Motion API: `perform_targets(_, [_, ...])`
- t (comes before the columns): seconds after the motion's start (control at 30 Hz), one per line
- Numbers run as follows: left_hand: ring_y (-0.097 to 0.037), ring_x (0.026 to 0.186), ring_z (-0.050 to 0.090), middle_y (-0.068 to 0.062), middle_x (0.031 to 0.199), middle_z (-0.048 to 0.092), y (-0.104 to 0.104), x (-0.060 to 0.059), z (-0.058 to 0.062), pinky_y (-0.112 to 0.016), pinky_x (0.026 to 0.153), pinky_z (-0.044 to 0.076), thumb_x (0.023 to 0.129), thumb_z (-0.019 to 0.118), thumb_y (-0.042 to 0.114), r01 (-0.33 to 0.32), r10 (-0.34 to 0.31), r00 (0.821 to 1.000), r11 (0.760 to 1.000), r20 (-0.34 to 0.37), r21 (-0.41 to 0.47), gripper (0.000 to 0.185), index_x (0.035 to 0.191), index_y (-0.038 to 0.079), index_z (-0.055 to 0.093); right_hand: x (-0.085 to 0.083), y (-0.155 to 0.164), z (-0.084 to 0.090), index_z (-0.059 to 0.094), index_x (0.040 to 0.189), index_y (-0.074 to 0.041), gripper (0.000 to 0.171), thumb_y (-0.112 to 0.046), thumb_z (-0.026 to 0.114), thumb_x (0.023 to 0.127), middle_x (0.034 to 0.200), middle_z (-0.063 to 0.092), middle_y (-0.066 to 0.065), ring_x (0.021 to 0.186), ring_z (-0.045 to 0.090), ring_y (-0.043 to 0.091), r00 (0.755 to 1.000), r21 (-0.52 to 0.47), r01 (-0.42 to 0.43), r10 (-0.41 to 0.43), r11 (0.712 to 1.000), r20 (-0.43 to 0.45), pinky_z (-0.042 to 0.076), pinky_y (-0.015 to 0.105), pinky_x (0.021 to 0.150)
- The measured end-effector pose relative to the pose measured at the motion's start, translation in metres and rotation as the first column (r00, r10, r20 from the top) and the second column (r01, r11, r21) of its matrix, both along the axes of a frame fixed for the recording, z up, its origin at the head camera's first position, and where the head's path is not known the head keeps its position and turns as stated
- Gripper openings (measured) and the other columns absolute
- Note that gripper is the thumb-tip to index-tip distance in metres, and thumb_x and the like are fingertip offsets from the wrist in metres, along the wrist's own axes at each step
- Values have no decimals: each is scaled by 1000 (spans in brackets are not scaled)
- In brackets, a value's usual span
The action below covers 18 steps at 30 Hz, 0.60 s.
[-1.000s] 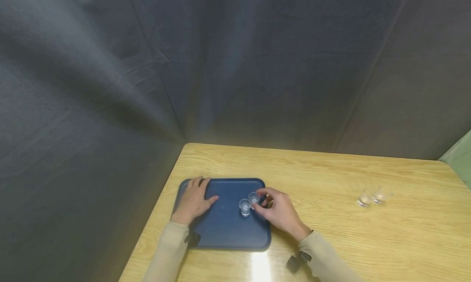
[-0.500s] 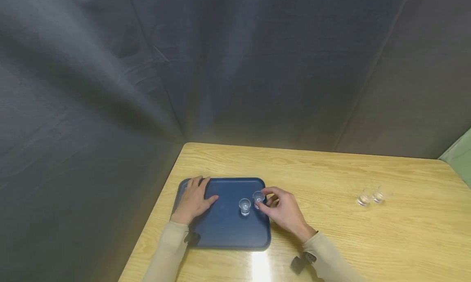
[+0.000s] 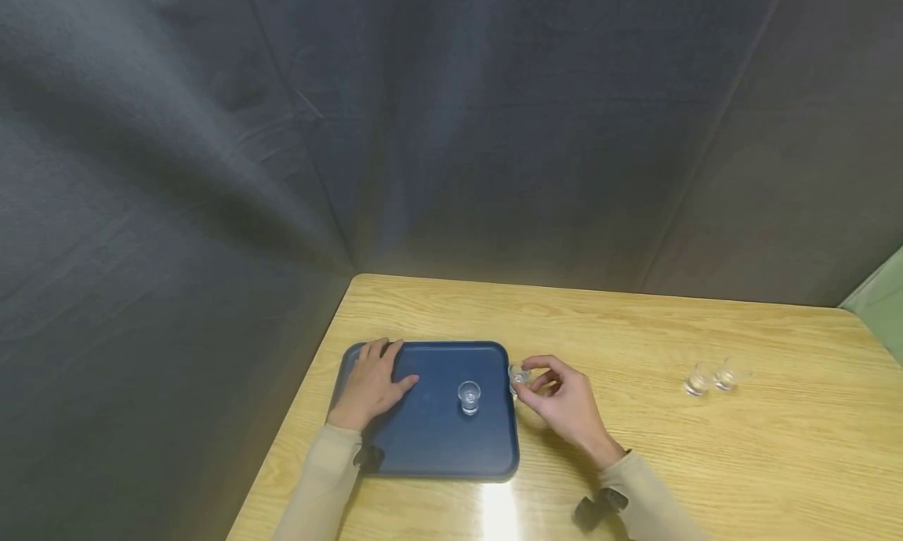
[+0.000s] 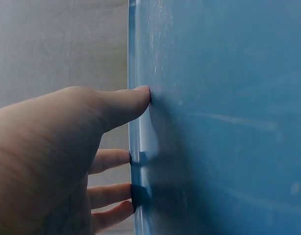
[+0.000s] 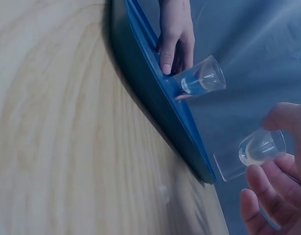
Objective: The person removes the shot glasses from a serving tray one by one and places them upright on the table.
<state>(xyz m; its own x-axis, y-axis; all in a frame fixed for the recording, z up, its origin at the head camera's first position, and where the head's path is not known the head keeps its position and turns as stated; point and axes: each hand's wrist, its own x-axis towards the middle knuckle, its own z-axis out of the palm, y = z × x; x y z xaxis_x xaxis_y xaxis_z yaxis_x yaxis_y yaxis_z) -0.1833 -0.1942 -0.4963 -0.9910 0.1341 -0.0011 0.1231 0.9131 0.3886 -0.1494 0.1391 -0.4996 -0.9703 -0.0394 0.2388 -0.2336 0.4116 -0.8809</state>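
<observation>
My right hand (image 3: 566, 406) pinches a small clear shot glass (image 3: 518, 375) between thumb and fingers, over the right rim of the blue tray (image 3: 437, 447). In the right wrist view this held glass (image 5: 231, 159) looks raised off the surface, clear of the tray edge. A second shot glass (image 3: 469, 398) stands upright on the tray, right of its middle. My left hand (image 3: 370, 390) rests on the tray's upper left part with its fingers spread. In the left wrist view, the thumb and fingers of that left hand (image 4: 57, 142) are at the tray's edge.
Two more clear shot glasses, a left one (image 3: 697, 381) and a right one (image 3: 727, 375), stand close together at the right of the wooden table (image 3: 635, 337). Dark cloth (image 3: 494, 133) hangs behind the table and along its left side.
My right hand has drawn the shot glass rightward, away from the other glass on the tray and out to the tray's right rim. The left hand and the tray have stayed in place.
</observation>
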Motion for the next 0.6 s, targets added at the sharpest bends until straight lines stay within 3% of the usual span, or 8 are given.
perform_targets(0.27, [-49,154,35,-28,164,40,1,1,1,-66,120,40,100,73,42,1,-1,1000,1000,3,11,74,160,6,47,3,16,3,77,113,-9,29,-13,89,86,83,74,6,71,67,7,999,-9,41,-41,999,18,57,22,64])
perform_targets(0.6, [-49,154,34,-27,165,39,1,1,0,-67,121,39,100,73,42,-13,13,1000,1000,17,7,75,160,7,46,11,45,1,78,115,-8,31,-14,89,87,86,72,7,71,63,3,988,29,153,-154,988,5,54,20,61])
